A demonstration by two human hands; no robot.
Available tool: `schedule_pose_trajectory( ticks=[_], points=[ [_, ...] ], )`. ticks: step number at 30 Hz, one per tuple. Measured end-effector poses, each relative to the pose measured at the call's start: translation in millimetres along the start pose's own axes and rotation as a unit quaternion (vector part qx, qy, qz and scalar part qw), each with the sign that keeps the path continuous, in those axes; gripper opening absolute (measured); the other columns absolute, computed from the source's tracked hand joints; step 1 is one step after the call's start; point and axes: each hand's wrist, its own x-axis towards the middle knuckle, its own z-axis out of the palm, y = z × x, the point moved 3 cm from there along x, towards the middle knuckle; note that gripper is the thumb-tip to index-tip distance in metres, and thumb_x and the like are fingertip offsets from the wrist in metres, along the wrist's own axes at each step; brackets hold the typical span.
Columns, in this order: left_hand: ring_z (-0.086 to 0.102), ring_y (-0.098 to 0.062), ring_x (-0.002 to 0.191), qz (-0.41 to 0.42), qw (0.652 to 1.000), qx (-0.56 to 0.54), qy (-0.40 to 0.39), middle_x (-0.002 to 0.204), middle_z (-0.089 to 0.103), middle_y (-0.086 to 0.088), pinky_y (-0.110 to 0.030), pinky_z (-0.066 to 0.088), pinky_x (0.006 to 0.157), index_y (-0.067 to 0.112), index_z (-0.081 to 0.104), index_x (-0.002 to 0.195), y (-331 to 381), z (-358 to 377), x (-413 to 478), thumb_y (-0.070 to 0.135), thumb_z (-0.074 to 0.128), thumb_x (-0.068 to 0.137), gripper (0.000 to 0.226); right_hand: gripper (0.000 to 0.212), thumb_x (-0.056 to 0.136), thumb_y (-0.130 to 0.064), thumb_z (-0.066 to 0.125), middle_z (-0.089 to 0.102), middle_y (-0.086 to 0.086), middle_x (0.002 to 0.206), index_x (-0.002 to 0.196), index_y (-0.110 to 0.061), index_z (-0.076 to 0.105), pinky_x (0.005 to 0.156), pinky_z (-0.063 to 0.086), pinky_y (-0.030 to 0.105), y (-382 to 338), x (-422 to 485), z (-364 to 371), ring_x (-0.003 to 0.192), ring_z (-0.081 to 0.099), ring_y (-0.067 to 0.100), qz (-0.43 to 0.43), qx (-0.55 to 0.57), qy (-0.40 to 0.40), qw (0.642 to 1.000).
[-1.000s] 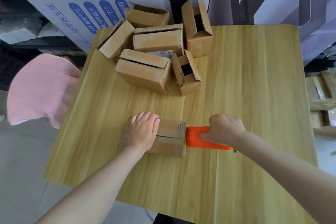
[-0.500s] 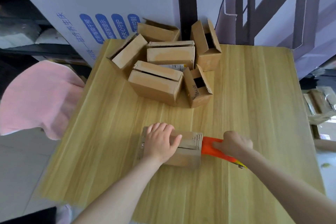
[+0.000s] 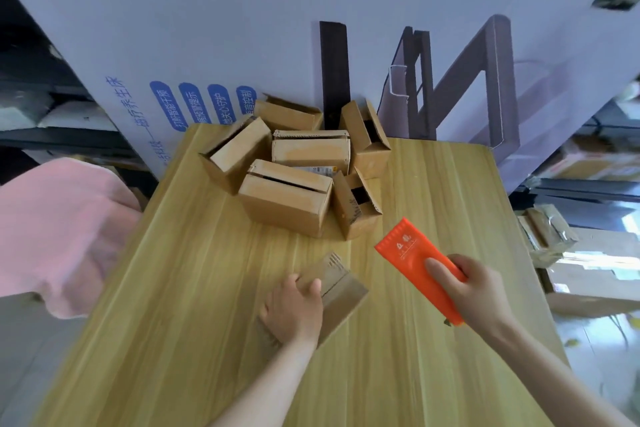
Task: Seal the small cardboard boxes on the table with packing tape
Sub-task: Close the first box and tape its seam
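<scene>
Cardboard pile (image 3: 287, 208) beyond | left hand (image 3: 292, 314) grips box (image 3: 343, 295) | right hand (image 3: 479, 291) grips orange tape cutter (image 3: 410, 251)

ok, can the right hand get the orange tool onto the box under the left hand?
Probably yes. The right hand grips the orange tool just right of the box, with only bare table between. The left hand holds the box's near end; its far end is exposed.

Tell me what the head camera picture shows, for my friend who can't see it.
A person's left hand grips a small brown cardboard box on a light wooden table, while the right hand holds a flat orange plastic tool just beside it, not touching. Behind them sits a heap of more brown cardboard boxes, against a big white printed carton.
</scene>
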Motion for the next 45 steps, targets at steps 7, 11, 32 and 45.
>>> schedule_pose_trajectory(
  ticks=[7, 11, 32, 45],
  points=[
    [0.059, -0.018, 0.107, 0.01, 0.961, -0.228, -0.153, 0.118, 0.063, -0.002, -0.029, 0.046, 0.091, 0.014, 0.059, 0.123, 25, -15, -14, 0.031, 0.062, 0.081, 0.045, 0.024, 0.087, -0.023, 0.069, 0.058, 0.023, 0.055, 0.074, -0.003, 0.065, 0.038, 0.044, 0.053, -34, -24, -14, 0.044, 0.056, 0.045, -0.078, 0.102, 0.02, 0.992],
    [0.064, -0.014, 0.1, 0.101, 0.893, -0.368, -0.238, 0.102, 0.07, 0.004, -0.03, 0.049, 0.087, 0.019, 0.066, 0.109, 87, -90, -24, 0.036, 0.049, 0.096, 0.028, 0.039, 0.073, -0.043, 0.064, 0.055, 0.025, 0.053, 0.073, -0.004, 0.064, 0.038, 0.042, 0.052, -45, -27, -26, 0.043, 0.052, 0.046, -0.116, 0.132, 0.025, 0.984],
    [0.063, -0.007, 0.068, 0.23, 0.884, -0.335, -0.229, 0.073, 0.072, 0.005, -0.023, 0.049, 0.063, 0.02, 0.071, 0.08, 143, -165, -43, 0.022, 0.074, 0.083, 0.005, 0.034, 0.072, -0.052, 0.059, 0.05, -0.016, 0.047, 0.053, -0.025, 0.049, 0.044, 0.029, 0.025, -61, -42, -36, 0.044, 0.044, 0.006, -0.173, -0.006, 0.081, 0.982],
    [0.064, -0.016, 0.076, 0.163, 0.931, -0.293, -0.143, 0.078, 0.07, 0.002, -0.029, 0.055, 0.064, 0.017, 0.07, 0.072, 144, -141, -13, 0.003, 0.066, 0.084, 0.02, 0.034, 0.079, -0.052, 0.06, 0.061, -0.007, 0.063, 0.07, -0.02, 0.061, 0.048, 0.039, 0.022, -84, -44, -32, 0.059, 0.058, 0.007, -0.102, -0.162, 0.069, 0.979]
  ],
)
